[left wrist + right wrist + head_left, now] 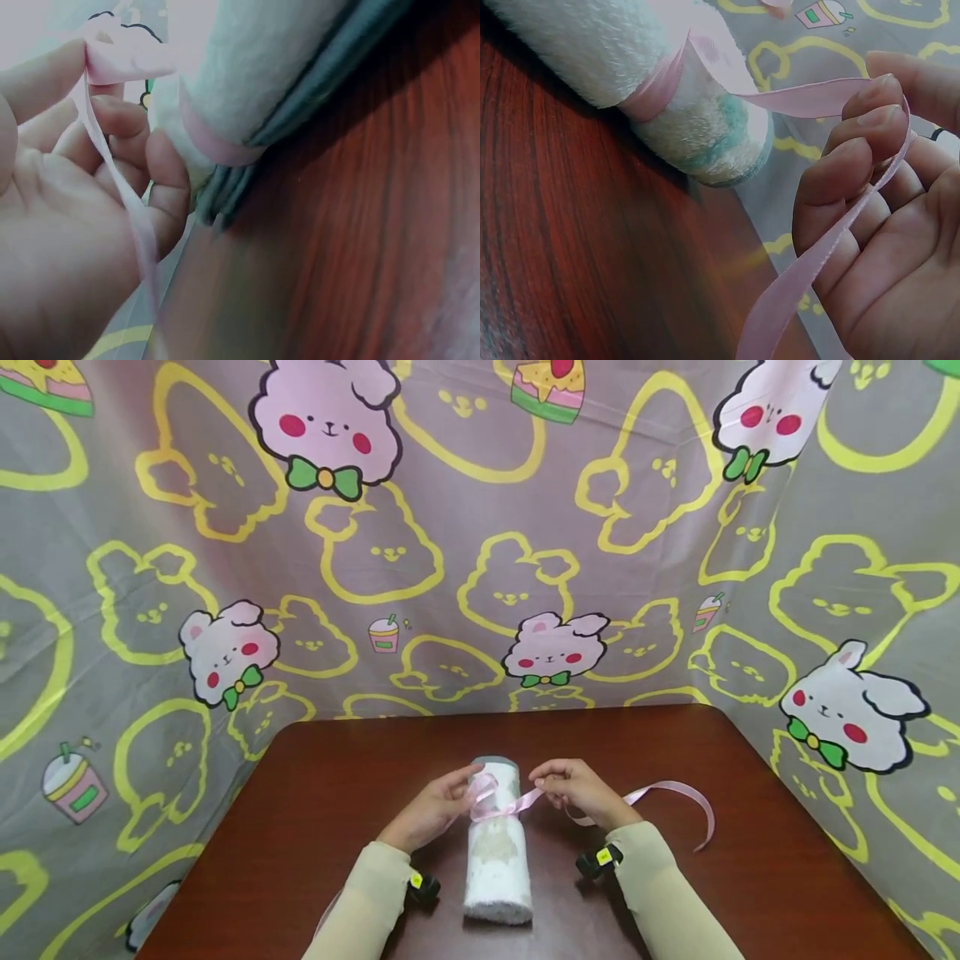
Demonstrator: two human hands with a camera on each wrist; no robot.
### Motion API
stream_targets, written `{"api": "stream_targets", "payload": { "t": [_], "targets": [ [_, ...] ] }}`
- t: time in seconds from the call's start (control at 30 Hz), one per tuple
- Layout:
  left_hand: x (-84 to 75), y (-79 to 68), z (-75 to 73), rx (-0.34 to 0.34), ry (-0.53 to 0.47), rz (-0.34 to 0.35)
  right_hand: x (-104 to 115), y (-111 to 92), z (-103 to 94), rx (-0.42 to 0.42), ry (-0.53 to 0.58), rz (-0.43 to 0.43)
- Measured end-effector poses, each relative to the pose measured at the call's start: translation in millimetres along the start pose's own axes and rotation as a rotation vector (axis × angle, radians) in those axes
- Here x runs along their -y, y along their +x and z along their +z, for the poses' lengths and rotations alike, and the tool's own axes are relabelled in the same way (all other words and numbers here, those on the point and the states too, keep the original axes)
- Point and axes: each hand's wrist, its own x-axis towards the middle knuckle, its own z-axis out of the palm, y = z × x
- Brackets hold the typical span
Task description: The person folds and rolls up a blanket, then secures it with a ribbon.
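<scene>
A rolled fluffy white towel (497,877) with grey-green patches and a grey-green edge lies lengthwise on the table. Around its upper half runs a pink ribbon (501,812), crossed on top. On the roll's left side, my left hand (431,810) pinches a ribbon loop between thumb and forefinger, and a tail of ribbon (112,161) hangs across the palm in the left wrist view. To the right of the roll, my right hand (581,789) pinches the other ribbon length (810,99) with curled fingers, holding it stretched from the crossing. Its loose end trails past the right wrist.
The dark red-brown wooden table (750,877) carries the roll. A grey cloth curtain (480,527) printed with yellow outlines and white rabbits stands behind and at both sides. The free ribbon end (701,810) curls over the table at right.
</scene>
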Motion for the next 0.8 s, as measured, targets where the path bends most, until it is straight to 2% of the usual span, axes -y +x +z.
{"api": "stream_targets", "payload": {
  "t": [0.07,0.13,0.3,0.4,0.47,0.57,0.7,0.8],
  "targets": [
    [0.2,-0.7,1.6,-0.03,0.021,0.003,4.5,-2.1,3.4,-0.022,-0.003,0.02],
    [-0.7,-0.9,3.8,-0.076,0.053,0.01,6.7,-0.3,9.1,-0.072,-0.057,0.026],
    [0.3,0.6,7.0,-0.16,0.126,0.02,10.8,9.2,32.6,-0.167,-0.358,-0.048],
    [1.8,0.1,7.2,-0.171,0.165,-0.004,16.8,11.6,48.7,-0.144,-0.47,-0.08],
    [1.9,-0.7,8.2,-0.166,0.202,-0.018,19.7,13.2,57.4,-0.124,-0.481,-0.09],
    [1.7,-1.6,9.4,-0.156,0.253,-0.028,21.8,16.0,66.4,-0.114,-0.439,-0.117],
    [0.5,-2.5,11.1,-0.117,0.297,-0.035,21.3,18.6,71.3,-0.154,-0.376,-0.165],
    [-1.4,-3.2,12.4,-0.085,0.281,-0.034,20.7,19.0,72.4,-0.183,-0.334,-0.177]
  ]
}}
